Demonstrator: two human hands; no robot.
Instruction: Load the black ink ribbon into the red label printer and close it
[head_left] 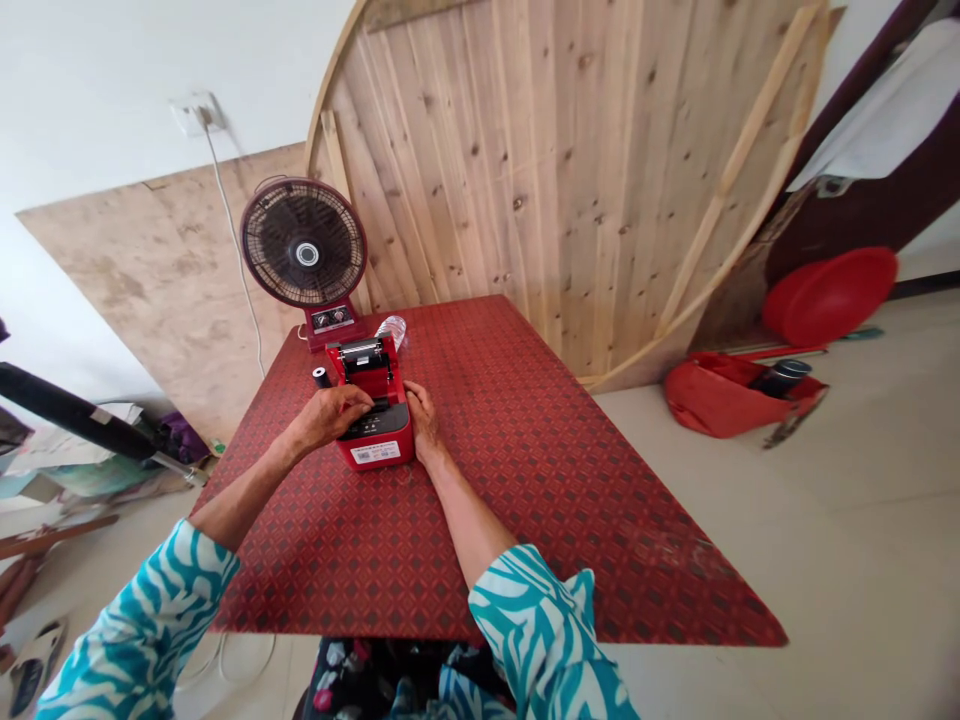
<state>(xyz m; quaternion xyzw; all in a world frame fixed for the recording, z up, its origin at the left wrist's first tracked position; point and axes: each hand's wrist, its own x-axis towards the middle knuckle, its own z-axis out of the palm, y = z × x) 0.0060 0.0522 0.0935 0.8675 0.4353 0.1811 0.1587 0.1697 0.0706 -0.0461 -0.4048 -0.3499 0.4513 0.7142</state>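
A red thermal receipt printer (375,448) sits on the red patterned table (525,480), its lid raised at the back and its roller mechanism showing. My left hand (328,417) curls over the dark top panel of the printer, fingers reaching into the opening. My right hand (422,420) grips the printer's right side near the front. A small black roll (322,377) stands on the table just left of the printer. Behind the raised lid lies a clear plastic bottle (391,332). Turquoise-and-white patterned sleeves cover both forearms.
A dark desk fan on a red base (304,242) stands at the table's far edge, with its white cord running up the wall. A large round wooden board (540,180) leans behind the table. A red basin (829,296) and red bag (739,395) sit on the floor to the right.
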